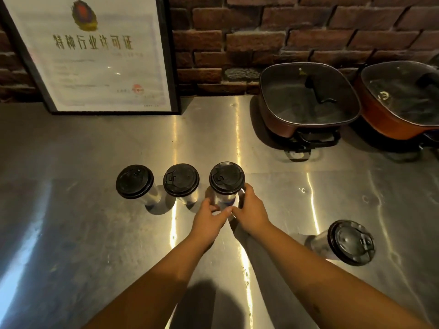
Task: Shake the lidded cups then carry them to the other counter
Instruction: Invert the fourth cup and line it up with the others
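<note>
Several clear cups with black lids stand upright on a steel counter (71,233). Three form a row: a left cup (134,182), a middle cup (181,180) and a right cup (226,178). A separate cup (351,242) stands alone at the right. My left hand (210,217) and my right hand (251,211) both wrap the lower body of the right cup in the row, one on each side, thumbs nearly touching in front. The cup's base is hidden behind my fingers.
A framed certificate (95,55) leans against the brick wall at the back left. Two red electric pots with glass lids (308,96) (403,98) sit at the back right, a black handle sticking out toward the front.
</note>
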